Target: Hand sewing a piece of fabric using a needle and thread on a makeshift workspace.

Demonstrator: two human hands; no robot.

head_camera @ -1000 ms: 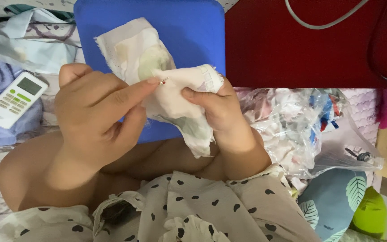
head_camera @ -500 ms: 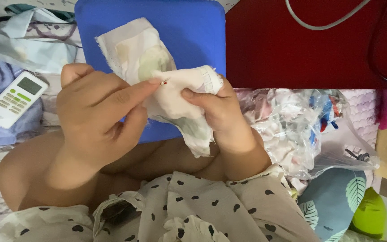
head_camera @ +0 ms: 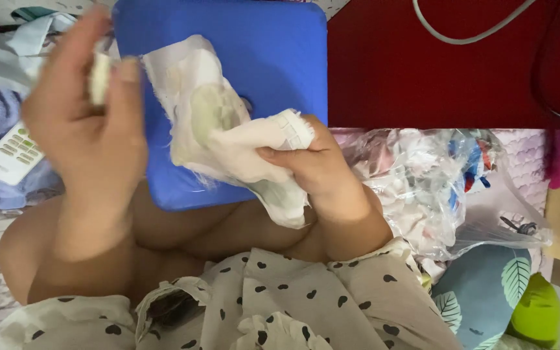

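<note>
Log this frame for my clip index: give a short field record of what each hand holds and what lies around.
left hand: raised and blurred, pinching a small white bit
right hand: gripping white cloth
cloth: frayed, draped over blue board
left side: remote on bluish fabric
right side: clear bag of scraps, leaf-print cushion
top right: red surface with white cable

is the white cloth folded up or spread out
Partly spread: the right hand pinches one bunched end of the white cloth, and the rest opens loosely over the blue board. The left hand holds a small white bit apart.
</note>
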